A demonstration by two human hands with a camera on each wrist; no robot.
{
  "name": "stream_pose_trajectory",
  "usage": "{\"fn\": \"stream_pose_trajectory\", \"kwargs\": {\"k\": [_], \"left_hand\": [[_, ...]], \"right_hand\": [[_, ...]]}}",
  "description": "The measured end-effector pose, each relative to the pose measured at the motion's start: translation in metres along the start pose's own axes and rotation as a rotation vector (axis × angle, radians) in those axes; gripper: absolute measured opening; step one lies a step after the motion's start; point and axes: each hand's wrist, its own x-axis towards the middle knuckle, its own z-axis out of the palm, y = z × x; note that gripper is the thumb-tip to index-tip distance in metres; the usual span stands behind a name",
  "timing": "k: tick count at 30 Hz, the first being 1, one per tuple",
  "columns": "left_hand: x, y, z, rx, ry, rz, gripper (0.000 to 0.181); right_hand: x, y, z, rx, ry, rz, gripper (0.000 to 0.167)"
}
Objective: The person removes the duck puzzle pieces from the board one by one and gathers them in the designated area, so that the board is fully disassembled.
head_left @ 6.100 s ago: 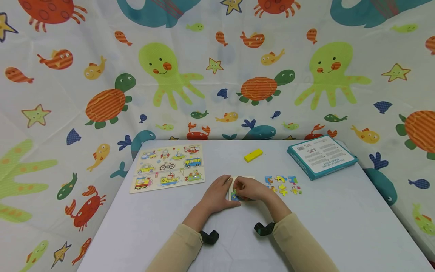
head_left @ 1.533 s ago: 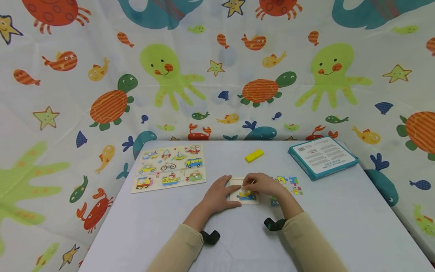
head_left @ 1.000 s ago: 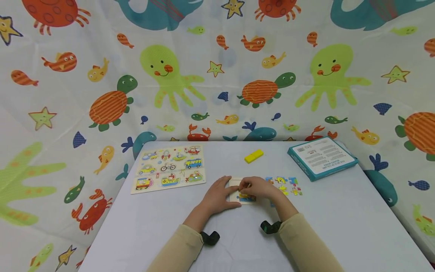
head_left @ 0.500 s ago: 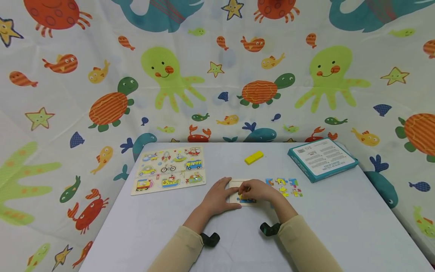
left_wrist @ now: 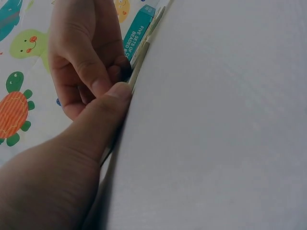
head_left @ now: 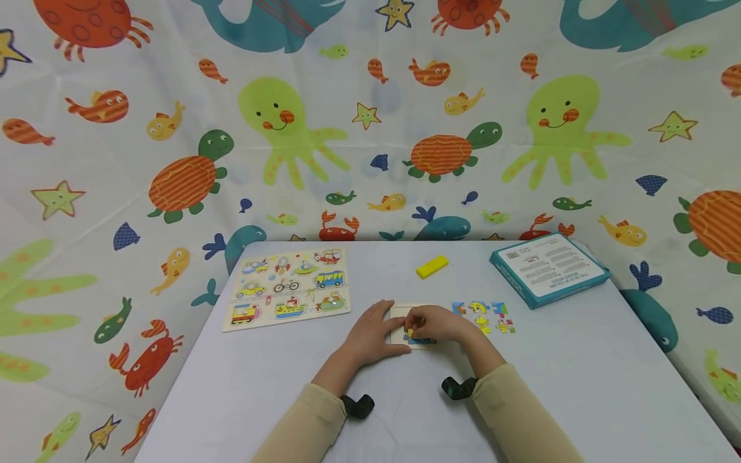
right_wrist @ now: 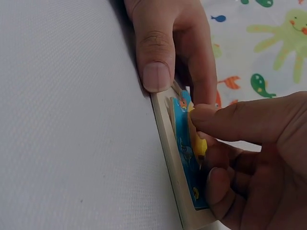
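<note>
A small wooden puzzle tray (head_left: 398, 337) lies on the table between the hands. Blue printed pieces (right_wrist: 182, 132) sit in its near part, looking slightly raised from the base. My left hand (head_left: 367, 334) rests at the tray's left side, thumb along the near rim and index finger reaching over the tray. Over the tray, my right hand (head_left: 437, 323) pinches a yellow puzzle piece (right_wrist: 195, 136) against the blue ones; whether it is seated cannot be told. Several loose puzzle pieces (head_left: 500, 308) lie to the right, some partly behind the right forearm.
A larger wooden board with vehicle pictures (head_left: 286, 287) lies at the back left. Behind the tray is a yellow block (head_left: 432, 267). A teal box (head_left: 550, 269) stands at the back right. The white table (head_left: 579, 386) meets a printed sea-animal cloth (head_left: 370, 141).
Since 1.5 seconds ago my right hand has shifted slightly left and toward me with the yellow piece, low over the tray. Earlier it was handling a greenish piece there. The left hand stays nearly still.
</note>
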Motion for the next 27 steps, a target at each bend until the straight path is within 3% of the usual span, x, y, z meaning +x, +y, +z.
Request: {"fn": "stream_pose_trajectory", "kwargs": {"k": [27], "left_hand": [[0.000, -0.002, 0.003, -0.009, 0.003, 0.007, 0.072]], "right_hand": [[-0.004, 0.012, -0.011, 0.139, 0.033, -0.046, 0.009]]}}
